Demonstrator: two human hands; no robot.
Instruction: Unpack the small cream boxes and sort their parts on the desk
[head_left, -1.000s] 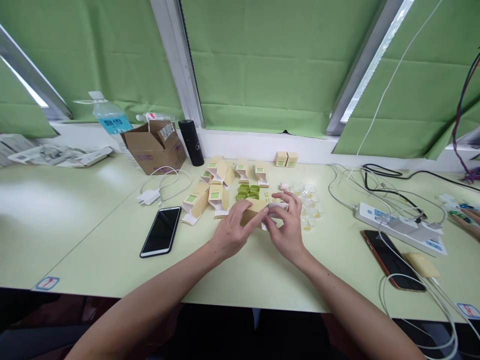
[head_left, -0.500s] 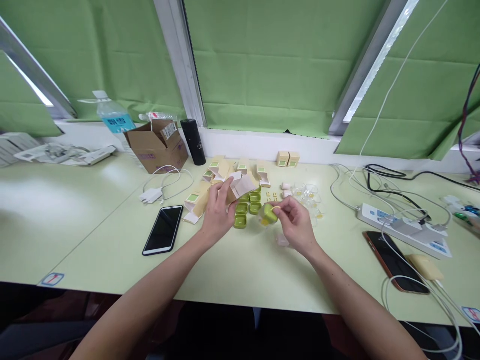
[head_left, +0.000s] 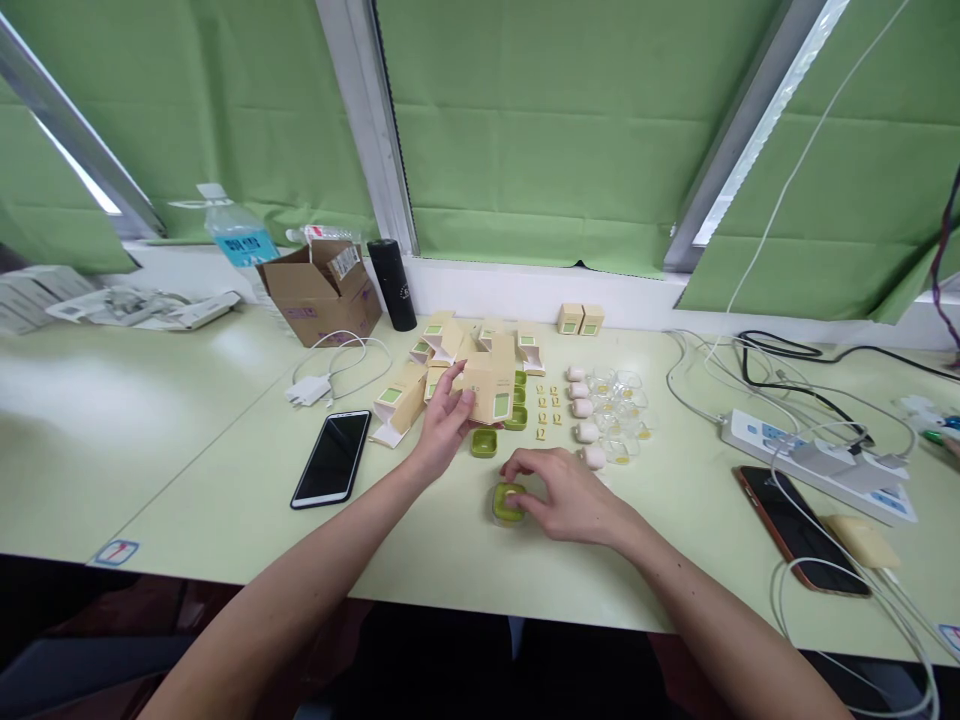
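My left hand [head_left: 444, 422] is closed on a small cream cardboard box [head_left: 487, 388] with its top flap up. Lower down, my right hand [head_left: 559, 495] pinches a little clear container with a green lid [head_left: 508, 502], on or just above the table. Between my hands lies a square green cup [head_left: 484, 443], and more green cups [head_left: 516, 418] are partly hidden behind the box. Right of them are rows of tiny yellow clips [head_left: 541, 418], a column of pale pink pieces [head_left: 583, 408] and several clear cups [head_left: 619, 415]. Opened cream boxes [head_left: 397, 400] lie beyond my left hand.
A phone [head_left: 331, 458] and white charger [head_left: 309, 390] are at left. Behind stand a brown carton [head_left: 321, 300], black flask [head_left: 392, 285] and two closed cream boxes [head_left: 581, 319]. Right are a power strip [head_left: 817, 465], cables and another phone [head_left: 799, 530]. Someone's fingers [head_left: 954, 443] show at the right edge.
My right hand has brought the green-lidded container down and nearer to me, turning its lid upward. My left hand has turned the box so that its labelled face shows.
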